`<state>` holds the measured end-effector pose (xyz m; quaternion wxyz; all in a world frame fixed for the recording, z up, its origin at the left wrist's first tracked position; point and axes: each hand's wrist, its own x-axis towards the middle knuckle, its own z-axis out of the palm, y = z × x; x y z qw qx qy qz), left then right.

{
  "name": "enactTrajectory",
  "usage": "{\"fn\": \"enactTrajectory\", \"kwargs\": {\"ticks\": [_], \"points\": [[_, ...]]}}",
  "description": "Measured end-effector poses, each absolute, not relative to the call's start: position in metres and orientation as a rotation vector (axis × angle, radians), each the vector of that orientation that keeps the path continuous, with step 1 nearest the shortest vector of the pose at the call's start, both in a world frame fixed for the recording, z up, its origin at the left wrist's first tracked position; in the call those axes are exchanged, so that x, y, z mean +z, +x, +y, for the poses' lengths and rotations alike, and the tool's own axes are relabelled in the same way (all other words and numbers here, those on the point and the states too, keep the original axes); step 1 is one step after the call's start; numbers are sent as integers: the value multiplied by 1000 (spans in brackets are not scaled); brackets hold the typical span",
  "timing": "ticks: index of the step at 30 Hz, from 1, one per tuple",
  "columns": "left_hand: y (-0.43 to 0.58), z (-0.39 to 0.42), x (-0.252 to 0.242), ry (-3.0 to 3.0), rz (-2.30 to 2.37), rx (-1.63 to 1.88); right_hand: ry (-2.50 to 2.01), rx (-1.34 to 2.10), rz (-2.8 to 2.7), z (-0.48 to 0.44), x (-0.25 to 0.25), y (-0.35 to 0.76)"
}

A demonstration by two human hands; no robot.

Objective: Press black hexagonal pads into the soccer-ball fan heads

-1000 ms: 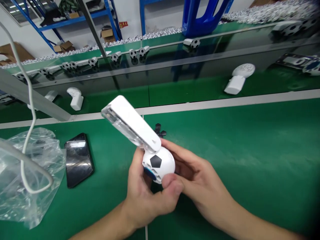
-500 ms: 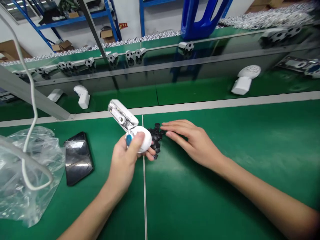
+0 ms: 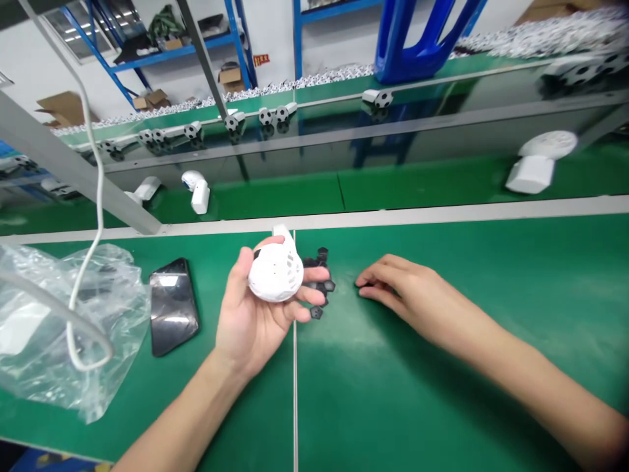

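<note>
White perforated ball housing (image 3: 275,272) cradled in left hand (image 3: 255,308) at frame centre, fingers curled around it; right hand (image 3: 400,292) empty, fingers loosely bent over green mat (image 3: 393,406), near black hexagonal pieces (image 3: 318,283).

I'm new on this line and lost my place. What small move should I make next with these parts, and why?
Probably pick up one black piece with your right hand. It lies open on the green mat right beside those pieces, while your left hand cradles the white perforated ball, whose upward side looks free of black patches.
</note>
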<state>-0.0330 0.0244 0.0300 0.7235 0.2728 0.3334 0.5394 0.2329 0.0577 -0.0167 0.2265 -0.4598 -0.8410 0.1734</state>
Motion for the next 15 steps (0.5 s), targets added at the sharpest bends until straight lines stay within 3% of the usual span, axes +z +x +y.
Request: {"fn": "enactTrajectory", "kwargs": {"ticks": [7,15], "points": [[-41,21,26,473,569,1194,-858,464,-2168,27,16,227],[-31,13,31,699,502,1101,-943,572,-1835,-12,28,216]]}}
